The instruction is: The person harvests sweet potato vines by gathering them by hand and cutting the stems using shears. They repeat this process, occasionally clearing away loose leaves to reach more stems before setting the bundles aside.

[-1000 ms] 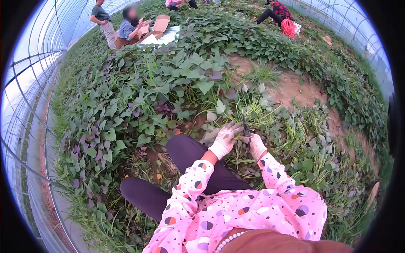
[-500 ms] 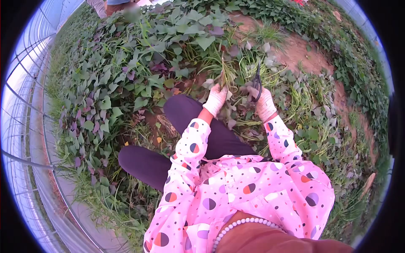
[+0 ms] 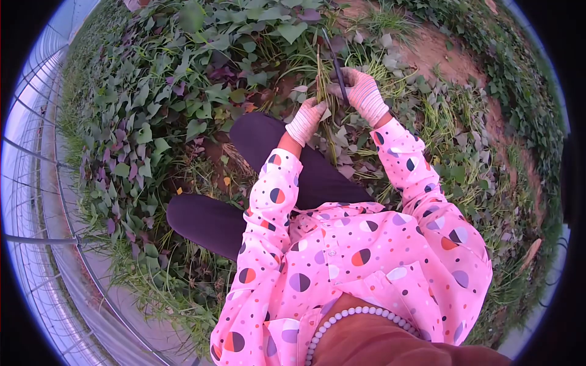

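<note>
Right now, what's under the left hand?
The left hand has stems in its fingers; the dark trouser leg shows beside its wrist. Whatever lies directly beneath the hand is covered.

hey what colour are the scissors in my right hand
The scissors look black, best seen in the head view.

We count one left hand (image 3: pixel 307 120) and one right hand (image 3: pixel 362 94), one pair of scissors (image 3: pixel 335 63), one bunch of stems (image 3: pixel 320 82), two trouser legs (image 3: pixel 204 222), one pink shirt (image 3: pixel 366 282) and one string of beads (image 3: pixel 351 312). We see too many leaves (image 3: pixel 292 31) to count.
</note>
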A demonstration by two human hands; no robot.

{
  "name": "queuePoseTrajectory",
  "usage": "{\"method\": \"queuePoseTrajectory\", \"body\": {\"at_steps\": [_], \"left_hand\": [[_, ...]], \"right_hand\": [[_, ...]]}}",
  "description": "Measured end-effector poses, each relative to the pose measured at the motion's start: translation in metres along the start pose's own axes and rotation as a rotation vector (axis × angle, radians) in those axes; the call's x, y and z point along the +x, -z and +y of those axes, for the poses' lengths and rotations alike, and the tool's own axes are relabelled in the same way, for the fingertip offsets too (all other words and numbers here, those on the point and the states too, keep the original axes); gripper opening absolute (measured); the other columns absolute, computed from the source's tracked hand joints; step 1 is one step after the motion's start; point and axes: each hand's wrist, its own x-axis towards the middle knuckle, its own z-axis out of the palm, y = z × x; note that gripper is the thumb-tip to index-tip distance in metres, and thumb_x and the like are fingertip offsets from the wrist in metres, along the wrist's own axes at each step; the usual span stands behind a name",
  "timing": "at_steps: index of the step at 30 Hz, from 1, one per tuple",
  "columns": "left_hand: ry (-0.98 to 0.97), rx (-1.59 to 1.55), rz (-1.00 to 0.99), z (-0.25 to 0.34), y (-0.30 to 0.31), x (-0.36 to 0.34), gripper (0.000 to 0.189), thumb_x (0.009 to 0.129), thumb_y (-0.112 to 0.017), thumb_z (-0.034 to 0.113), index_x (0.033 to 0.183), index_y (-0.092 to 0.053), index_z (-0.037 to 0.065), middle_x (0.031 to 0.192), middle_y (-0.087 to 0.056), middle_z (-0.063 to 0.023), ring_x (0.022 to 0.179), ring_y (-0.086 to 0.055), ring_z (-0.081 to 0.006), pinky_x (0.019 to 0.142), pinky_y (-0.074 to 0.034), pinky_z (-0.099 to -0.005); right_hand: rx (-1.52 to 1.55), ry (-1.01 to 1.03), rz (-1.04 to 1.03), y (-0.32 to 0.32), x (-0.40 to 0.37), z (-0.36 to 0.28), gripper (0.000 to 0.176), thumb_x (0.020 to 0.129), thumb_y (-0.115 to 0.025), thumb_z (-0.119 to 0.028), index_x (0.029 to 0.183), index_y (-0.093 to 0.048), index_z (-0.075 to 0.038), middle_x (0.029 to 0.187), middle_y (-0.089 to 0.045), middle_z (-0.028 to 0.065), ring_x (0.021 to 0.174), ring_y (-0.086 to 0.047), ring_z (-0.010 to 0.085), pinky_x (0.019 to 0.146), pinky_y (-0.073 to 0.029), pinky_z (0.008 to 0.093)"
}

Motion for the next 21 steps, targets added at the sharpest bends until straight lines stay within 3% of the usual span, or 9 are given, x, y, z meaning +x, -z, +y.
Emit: {"method": "queuePoseTrajectory", "body": {"at_steps": [2, 4, 9, 11, 16, 18, 19, 21], "left_hand": [[-0.022, -0.037, -0.058, 0.003, 0.0, -0.002, 0.032, 0.089, -0.058, 0.018, 0.116, -0.056, 0.002, 0.102, -0.064, -0.0051, 0.089, -0.063, -0.0156, 0.077, -0.052, -0.0285], [-0.118, 0.051, -0.062, 0.014, -0.014, -0.009, 0.031, 0.09, -0.056, 0.017, 0.117, -0.056, 0.002, 0.103, -0.064, -0.0048, 0.09, -0.063, -0.0156, 0.078, -0.052, -0.0286], [-0.251, 0.296, -0.11, 0.006, -0.006, -0.002, 0.031, 0.092, -0.054, 0.017, 0.121, -0.055, 0.005, 0.106, -0.064, -0.0037, 0.091, -0.063, -0.0149, 0.079, -0.051, -0.0287], [0.017, -0.129, -0.038, 0.01, -0.008, -0.001, 0.033, 0.091, -0.058, 0.022, 0.118, -0.057, 0.004, 0.104, -0.064, -0.0043, 0.09, -0.063, -0.0143, 0.078, -0.051, -0.0284], [0.017, -0.073, 0.147, 0.003, -0.005, 0.007, 0.037, 0.087, -0.063, 0.03, 0.112, -0.06, 0.002, 0.1, -0.065, -0.0055, 0.087, -0.062, -0.014, 0.075, -0.05, -0.0281], [0.023, -0.033, 0.228, -0.005, 0.001, 0.017, 0.038, 0.087, -0.064, 0.031, 0.111, -0.06, 0.002, 0.099, -0.065, -0.0056, 0.086, -0.062, -0.0138, 0.074, -0.05, -0.028], [-0.012, 0.034, 0.289, -0.005, 0.001, 0.018, 0.037, 0.087, -0.064, 0.031, 0.111, -0.06, 0.002, 0.099, -0.065, -0.0057, 0.085, -0.062, -0.0138, 0.074, -0.051, -0.0284], [-0.039, 0.07, 0.372, -0.007, 0.001, 0.017, 0.036, 0.087, -0.065, 0.029, 0.111, -0.06, 0.003, 0.099, -0.064, -0.0055, 0.085, -0.061, -0.0137, 0.073, -0.051, -0.0296]], "right_hand": [[0.013, 0.067, 0.03, -0.001, 0.001, -0.001, 0.038, 0.074, -0.075, -0.011, 0.106, -0.059, 0.001, 0.093, -0.066, 0.0063, 0.065, -0.055, 0.0081, 0.058, -0.048, 0.0225], [0.186, -0.12, 0.074, 0.006, -0.001, -0.005, 0.038, 0.074, -0.075, -0.011, 0.106, -0.059, 0.001, 0.088, -0.065, 0.0052, 0.064, -0.055, 0.0085, 0.057, -0.048, 0.0231], [0.21, -0.132, 0.018, 0.013, -0.005, -0.006, 0.034, 0.075, -0.073, -0.011, 0.104, -0.06, 0.001, 0.081, -0.062, 0.0023, 0.063, -0.054, 0.0085, 0.054, -0.046, 0.0232], [0.201, -0.133, 0.005, 0.017, -0.004, -0.002, 0.035, 0.075, -0.073, -0.011, 0.104, -0.06, 0.001, 0.082, -0.062, 0.0028, 0.064, -0.055, 0.0082, 0.055, -0.046, 0.0229], [0.127, -0.217, -0.068, 0.009, -0.013, -0.004, 0.037, 0.077, -0.071, -0.012, 0.109, -0.058, 0.003, 0.087, -0.064, 0.0034, 0.068, -0.057, 0.0085, 0.059, -0.048, 0.0222], [-0.008, -0.055, -0.003, 0.003, -0.01, 0.026, 0.038, 0.077, -0.072, -0.014, 0.108, -0.059, 0.003, 0.089, -0.065, 0.0047, 0.073, -0.059, 0.0102, 0.065, -0.05, 0.0246], [-0.092, -0.088, 0.016, 0.002, -0.011, 0.028, 0.038, 0.077, -0.073, -0.015, 0.108, -0.059, 0.003, 0.091, -0.066, 0.0058, 0.077, -0.059, 0.0112, 0.07, -0.05, 0.0261], [-0.139, -0.149, 0.007, 0.0, -0.015, 0.03, 0.039, 0.075, -0.073, -0.016, 0.106, -0.06, 0.004, 0.088, -0.066, 0.0072, 0.074, -0.058, 0.0106, 0.068, -0.05, 0.0261]]}}
